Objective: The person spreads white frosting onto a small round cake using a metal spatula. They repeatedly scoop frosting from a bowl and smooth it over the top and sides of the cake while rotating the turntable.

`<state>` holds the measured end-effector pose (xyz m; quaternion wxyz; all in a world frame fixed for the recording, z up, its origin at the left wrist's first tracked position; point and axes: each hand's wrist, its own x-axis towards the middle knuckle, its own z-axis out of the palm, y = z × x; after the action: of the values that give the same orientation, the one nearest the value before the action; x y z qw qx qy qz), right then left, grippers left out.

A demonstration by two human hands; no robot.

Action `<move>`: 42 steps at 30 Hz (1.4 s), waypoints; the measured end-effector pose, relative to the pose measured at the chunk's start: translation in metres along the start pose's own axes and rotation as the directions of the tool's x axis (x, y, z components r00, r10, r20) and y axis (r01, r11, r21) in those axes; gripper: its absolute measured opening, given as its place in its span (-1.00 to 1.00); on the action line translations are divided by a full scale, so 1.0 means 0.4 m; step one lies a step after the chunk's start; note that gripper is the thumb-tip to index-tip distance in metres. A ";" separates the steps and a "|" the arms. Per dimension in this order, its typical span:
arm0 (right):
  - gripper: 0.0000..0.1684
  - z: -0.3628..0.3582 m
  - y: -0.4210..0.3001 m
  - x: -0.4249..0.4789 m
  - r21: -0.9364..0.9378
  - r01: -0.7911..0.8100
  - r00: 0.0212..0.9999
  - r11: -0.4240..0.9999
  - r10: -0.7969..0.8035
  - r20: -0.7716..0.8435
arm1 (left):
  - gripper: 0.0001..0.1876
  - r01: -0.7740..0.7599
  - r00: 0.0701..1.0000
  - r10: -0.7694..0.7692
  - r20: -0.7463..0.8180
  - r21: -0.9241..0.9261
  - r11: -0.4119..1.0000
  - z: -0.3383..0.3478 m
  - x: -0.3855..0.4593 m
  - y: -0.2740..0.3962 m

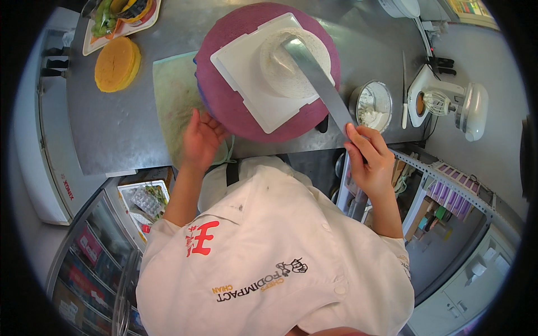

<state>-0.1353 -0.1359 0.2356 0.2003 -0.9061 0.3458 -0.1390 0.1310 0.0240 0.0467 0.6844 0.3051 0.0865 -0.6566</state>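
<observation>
My right hand (370, 155) grips the near end of a long metal icing spatula (321, 84). Its blade slants up and left, the far end over the top of a round cake coated in white cream (294, 63). The cake sits off-centre on a white square cake board (269, 113), which lies on a purple-covered round turntable (229, 42). At the turntable's lower left rim is my left hand (204, 138), empty with fingers apart; whether it touches the rim I cannot tell. A light green cloth (172, 92) lies beneath that side. Right of the turntable stands a metal bowl of white cream (372, 109).
Round yellow sponge cake (115, 65) sits on the steel table (117, 126) at left, near a tray of fruit (147, 19). A long knife (404, 92) and stand mixer (466, 107) are at right. A black handle (322, 124) shows beside the turntable.
</observation>
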 end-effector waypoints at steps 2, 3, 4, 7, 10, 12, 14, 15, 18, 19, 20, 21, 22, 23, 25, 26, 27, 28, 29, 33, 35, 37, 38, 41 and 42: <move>-0.58 0.005 -0.004 0.001 0.128 0.008 1.000 0.992 -0.011 0.019 | -0.37 0.035 0.999 -0.035 0.003 0.027 0.999 0.000 -0.001 -0.009; -0.57 0.008 -0.007 0.001 0.091 0.019 1.000 0.996 -0.021 0.023 | -0.35 0.012 0.999 -0.012 -0.033 -0.003 1.000 0.000 -0.001 -0.013; -0.57 0.012 -0.012 -0.002 0.049 0.016 1.000 0.999 -0.018 0.023 | -0.33 -0.002 0.999 0.000 -0.044 -0.037 0.999 0.000 0.000 -0.013; -0.57 0.018 -0.025 -0.008 -0.047 0.025 1.000 0.999 -0.025 0.010 | -0.27 -0.027 0.999 0.026 -0.032 -0.060 0.998 0.001 0.002 -0.013; -0.56 0.018 -0.030 -0.011 -0.131 0.017 1.000 0.991 -0.017 0.000 | -0.22 0.007 0.997 -0.009 -0.075 -0.027 1.000 0.002 0.003 -0.019; -0.57 0.017 -0.030 -0.010 -0.121 -0.014 1.000 0.993 0.012 -0.018 | -0.20 0.046 0.996 -0.046 -0.075 -0.007 0.999 0.000 0.002 -0.023; -0.57 0.018 -0.029 -0.009 -0.044 -0.062 0.998 0.997 0.060 -0.034 | -0.18 0.103 0.994 -0.103 0.021 -0.006 0.995 -0.004 0.001 -0.028; -0.58 0.020 -0.030 -0.010 0.034 -0.049 0.999 0.998 0.050 -0.016 | -0.19 0.079 0.997 -0.079 0.004 -0.007 0.997 -0.006 -0.001 -0.030; -0.59 0.024 -0.035 -0.016 0.114 -0.047 0.999 0.992 0.044 0.026 | -0.20 0.069 0.997 -0.068 0.041 -0.018 0.997 -0.010 -0.004 -0.036; -0.59 0.026 -0.038 -0.019 0.040 -0.064 0.998 0.997 0.064 0.013 | -0.20 0.069 0.997 -0.069 0.030 -0.007 0.998 -0.010 -0.005 -0.037; -0.59 0.027 -0.041 -0.022 -0.035 -0.074 0.997 0.997 0.075 0.018 | -0.20 0.054 0.998 -0.053 -0.038 0.029 0.998 -0.009 -0.005 -0.040; -0.58 0.025 -0.042 -0.024 0.030 -0.124 0.992 0.992 0.124 0.003 | -0.20 0.092 0.996 -0.092 -0.012 0.002 0.996 -0.008 -0.006 -0.041; -0.58 0.021 -0.043 -0.025 0.094 -0.164 0.986 0.982 0.164 0.010 | -0.21 0.114 0.993 -0.114 -0.044 -0.001 0.993 -0.006 -0.007 -0.043; -0.58 0.018 -0.043 -0.025 0.158 -0.202 0.979 0.966 0.202 0.019 | -0.22 0.149 0.989 -0.149 0.008 -0.023 0.989 -0.004 -0.008 -0.044; -0.59 0.008 -0.049 -0.028 0.343 -0.213 0.977 0.915 0.195 0.087 | -0.23 0.104 0.995 -0.104 0.015 -0.069 0.992 -0.001 -0.008 -0.043; -0.59 0.006 -0.054 -0.028 0.352 -0.193 0.981 0.916 0.178 0.074 | -0.23 0.115 0.993 -0.115 0.002 -0.087 0.990 0.000 -0.008 -0.041; -0.59 0.007 -0.059 -0.028 0.376 -0.154 0.988 0.914 0.146 0.049 | -0.24 0.066 0.997 -0.064 0.036 -0.079 0.995 0.000 -0.007 -0.038; -0.59 0.009 -0.064 -0.026 0.262 -0.116 0.993 0.958 0.112 0.030 | -0.24 0.041 0.999 -0.041 0.012 -0.058 0.997 -0.002 -0.005 -0.034; -0.59 0.013 -0.069 -0.024 0.161 -0.059 0.998 0.985 0.059 0.005 | -0.25 -0.018 1.000 0.018 -0.014 -0.018 1.000 -0.004 -0.005 -0.032; -0.60 0.026 -0.078 -0.011 -0.119 0.032 0.999 0.992 -0.029 0.029 | -0.26 0.067 0.998 -0.066 0.011 -0.074 0.995 -0.014 -0.002 -0.029; -0.60 0.022 -0.074 -0.006 -0.135 -0.066 0.997 0.989 0.061 -0.043 | -0.26 0.084 0.995 -0.079 0.061 -0.076 0.994 -0.018 -0.002 -0.036; -0.58 0.015 -0.069 -0.008 0.006 -0.159 0.985 0.987 0.159 -0.068 | -0.26 0.073 0.997 -0.069 0.041 -0.090 0.993 -0.019 -0.002 -0.045; -0.59 0.016 -0.071 -0.014 0.071 -0.163 0.986 0.984 0.165 -0.025 | -0.25 0.063 0.998 -0.062 0.018 -0.079 0.995 -0.019 -0.003 -0.049; -0.59 0.031 -0.072 -0.029 0.037 -0.062 0.998 0.997 0.063 -0.028 | -0.23 0.069 0.998 -0.069 0.004 -0.075 0.995 -0.015 -0.003 -0.056; -0.59 0.037 -0.069 -0.031 -0.016 0.012 1.000 1.000 -0.012 -0.023 | -0.23 0.084 0.996 -0.085 -0.012 -0.080 0.993 -0.013 -0.002 -0.056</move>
<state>-0.1228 -0.1049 0.2338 0.1884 -0.9080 0.3437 -0.1480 0.1113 0.0287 0.0361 0.6669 0.2788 0.1309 -0.6785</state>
